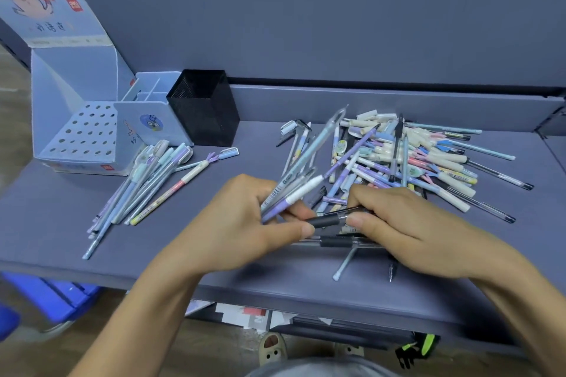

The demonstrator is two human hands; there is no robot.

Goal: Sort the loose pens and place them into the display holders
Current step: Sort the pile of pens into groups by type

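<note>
Pens: light, thin, stiff and slippy; likely best pinched near the middle. Left hand curled round a bunch, right hand pinching a black pen.

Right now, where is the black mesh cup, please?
In the head view, the black mesh cup stands back left on the desk, just right of the blue holder.

Loose pens lie in a pastel heap at two o'clock, and a sorted batch fans out at nine. A perforated blue holder, a divided holder and a black mesh cup stand at ten. My left hand grips a pastel bundle; my right hand pinches a black pen.
</note>
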